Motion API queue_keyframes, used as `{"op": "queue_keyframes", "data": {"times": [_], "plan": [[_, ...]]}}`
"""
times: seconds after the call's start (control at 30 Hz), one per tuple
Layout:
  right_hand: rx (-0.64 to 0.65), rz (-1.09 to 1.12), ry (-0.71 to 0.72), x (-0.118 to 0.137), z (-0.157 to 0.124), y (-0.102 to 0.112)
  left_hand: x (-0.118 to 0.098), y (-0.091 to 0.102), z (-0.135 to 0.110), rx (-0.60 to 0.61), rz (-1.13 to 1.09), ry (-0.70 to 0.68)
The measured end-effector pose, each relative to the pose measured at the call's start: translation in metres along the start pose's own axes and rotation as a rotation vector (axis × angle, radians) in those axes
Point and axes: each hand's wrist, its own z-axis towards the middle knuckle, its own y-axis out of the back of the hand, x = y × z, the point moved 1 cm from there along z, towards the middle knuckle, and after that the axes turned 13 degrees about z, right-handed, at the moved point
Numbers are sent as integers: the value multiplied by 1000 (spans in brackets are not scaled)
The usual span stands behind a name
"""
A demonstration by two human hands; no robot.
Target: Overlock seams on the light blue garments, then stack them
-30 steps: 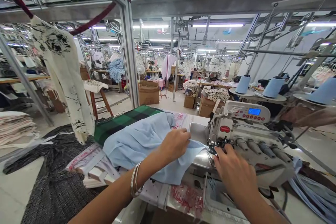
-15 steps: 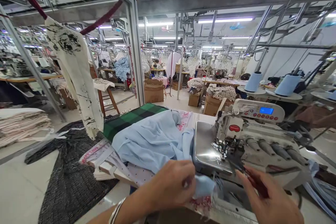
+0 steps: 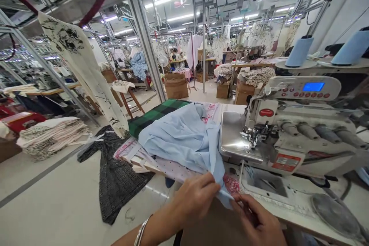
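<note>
- The left hand (image 3: 196,200) pinches a corner of the light blue cloth (image 3: 184,138) tight between thumb and fingers;
- The right hand (image 3: 256,219) curls its fingers right by that corner; I cannot tell if it is holding on;
- The blue cloth lies in a soft heap on the sewing table (image 3: 276,196), and its corner hangs down to the hands;
- It sits just left of the sewing machine (image 3: 288,130);
- Under it are green checked cloth (image 3: 155,113) and dotted white cloth (image 3: 167,171);
- Blue thread spools (image 3: 300,52) stand behind the machine.
</note>
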Motion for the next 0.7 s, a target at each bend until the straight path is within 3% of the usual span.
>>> {"op": "queue_keyframes", "data": {"times": [0.1, 0.23, 0.33, 0.43, 0.5, 0.63, 0.7], "plan": [[76, -178, 221, -2, -1, 7, -2, 2, -7, 75, -39, 73], [231, -277, 374, -5, -3, 12, -11, 4, -13, 204, -468, 399], [216, -265, 334, -3, -6, 11, -13, -6, -17, 318, -874, 557], [140, -251, 207, -2, -11, 8, -10, -18, -21, 323, -1200, 586], [108, -248, 145, -2, -14, 7, -8, -19, -23, 238, -1170, 587], [32, -232, 85, 0, -17, 9, -11, -4, -27, -60, -732, 466], [-29, -236, 13, 6, -20, 9, -14, 4, -29, -115, -703, 410]]}}
